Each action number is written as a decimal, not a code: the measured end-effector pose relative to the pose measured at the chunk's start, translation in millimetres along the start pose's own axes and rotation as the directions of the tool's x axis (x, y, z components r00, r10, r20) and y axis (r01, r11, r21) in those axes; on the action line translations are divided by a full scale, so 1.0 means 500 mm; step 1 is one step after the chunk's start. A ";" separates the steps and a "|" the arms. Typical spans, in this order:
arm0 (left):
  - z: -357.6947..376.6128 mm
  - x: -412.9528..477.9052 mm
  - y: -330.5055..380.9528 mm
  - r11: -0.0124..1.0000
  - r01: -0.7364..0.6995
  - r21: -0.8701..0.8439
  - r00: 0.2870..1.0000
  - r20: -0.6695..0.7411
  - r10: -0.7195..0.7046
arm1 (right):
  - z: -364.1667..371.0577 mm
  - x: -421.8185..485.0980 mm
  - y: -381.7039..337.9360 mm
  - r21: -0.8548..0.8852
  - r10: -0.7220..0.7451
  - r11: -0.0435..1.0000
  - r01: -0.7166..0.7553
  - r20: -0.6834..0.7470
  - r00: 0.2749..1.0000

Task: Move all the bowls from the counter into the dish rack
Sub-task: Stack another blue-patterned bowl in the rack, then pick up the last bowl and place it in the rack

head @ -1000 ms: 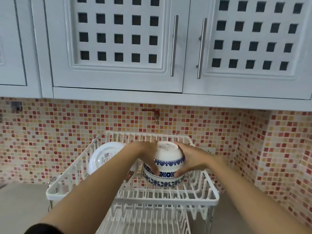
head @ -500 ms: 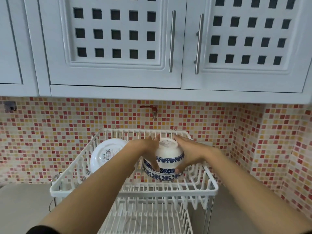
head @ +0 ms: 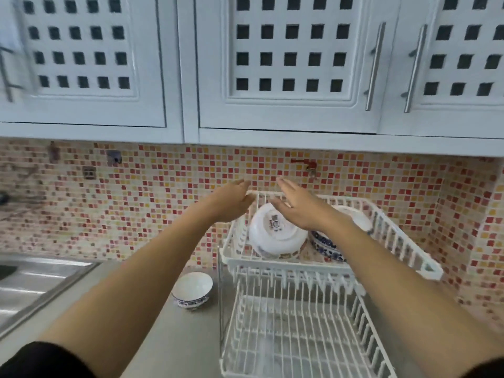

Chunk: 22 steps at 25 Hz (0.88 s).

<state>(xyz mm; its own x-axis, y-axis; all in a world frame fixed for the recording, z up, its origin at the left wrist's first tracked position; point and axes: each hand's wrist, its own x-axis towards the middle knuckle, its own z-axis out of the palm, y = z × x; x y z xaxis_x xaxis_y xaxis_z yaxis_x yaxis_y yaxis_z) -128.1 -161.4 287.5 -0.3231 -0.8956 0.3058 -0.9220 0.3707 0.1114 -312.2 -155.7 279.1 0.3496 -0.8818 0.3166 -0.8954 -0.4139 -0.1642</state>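
A white two-tier dish rack (head: 409, 249) stands on the counter at the right. On its upper tier a white bowl (head: 272, 236) leans on its side, base towards me. Right of it sit blue-patterned bowls (head: 324, 248), stacked upside down and partly hidden by my right forearm. A small blue-and-white bowl (head: 192, 290) stands upright on the counter just left of the rack. My left hand (head: 231, 203) hovers at the rack's back left corner, fingers spread, holding nothing. My right hand (head: 300, 208) floats above the white bowl, also empty with fingers apart.
A steel sink (head: 32, 285) lies at the far left. The grey counter (head: 169, 336) runs between sink and rack. The rack's lower tier (head: 294, 336) holds no dishes. White cupboards (head: 286, 64) hang overhead, above a mosaic tile wall (head: 163, 200) with a small red tap (head: 306, 165).
Both hands have let go of the stacked blue-patterned bowl and lifted up and to the left. The camera has swung left, bringing the sink and the counter bowl into sight.
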 end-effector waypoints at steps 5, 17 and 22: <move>-0.012 -0.148 -0.195 0.988 0.153 0.019 0.988 0.032 -0.154 | 0.117 0.040 -0.236 -0.017 -0.012 1.000 0.011 -0.078 0.997; 0.272 -0.270 -0.455 0.913 0.401 -0.072 0.890 0.268 -0.369 | 0.514 0.081 -0.375 0.096 0.269 0.956 -0.278 0.099 0.958; 0.423 -0.209 -0.530 0.886 0.458 -0.069 0.844 0.347 -0.409 | 0.681 0.170 -0.305 0.069 0.437 0.890 -0.451 0.157 0.886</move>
<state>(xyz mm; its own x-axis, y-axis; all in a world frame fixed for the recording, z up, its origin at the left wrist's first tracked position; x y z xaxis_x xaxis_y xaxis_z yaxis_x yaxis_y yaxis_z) 104.8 -218.1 25.9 0.0307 -0.9928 -0.1158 -0.9503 -0.0649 0.3046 -52.1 -244.5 12.9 -0.0383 -0.9974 0.0617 -0.9355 0.0141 -0.3530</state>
